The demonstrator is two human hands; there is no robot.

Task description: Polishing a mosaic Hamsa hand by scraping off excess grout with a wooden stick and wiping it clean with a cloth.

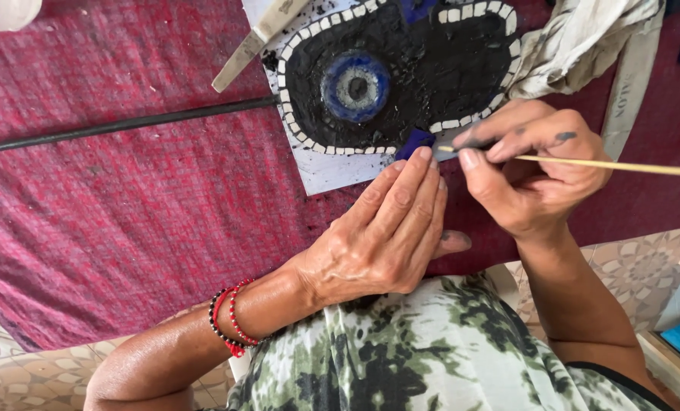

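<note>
At the mosaic panel's (pixel 401 68) near edge, my right hand (pixel 534 171) pinches a thin, probably brittle stick (pixel 622 164) near its tip; my left hand's (pixel 378 232) flat fingers (pixel 416 179) steady a small blue tile (pixel 415 142).

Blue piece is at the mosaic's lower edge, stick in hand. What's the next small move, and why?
Probably nudge the blue piece with the thin stick held by the right hand, while the left hand steadies it: it sits outside the white tile border, not seated.

Black rod (pixel 127 122), crumpled cloth (pixel 584 38), putty knife (pixel 252 46) on red cloth (pixel 111 221).
</note>
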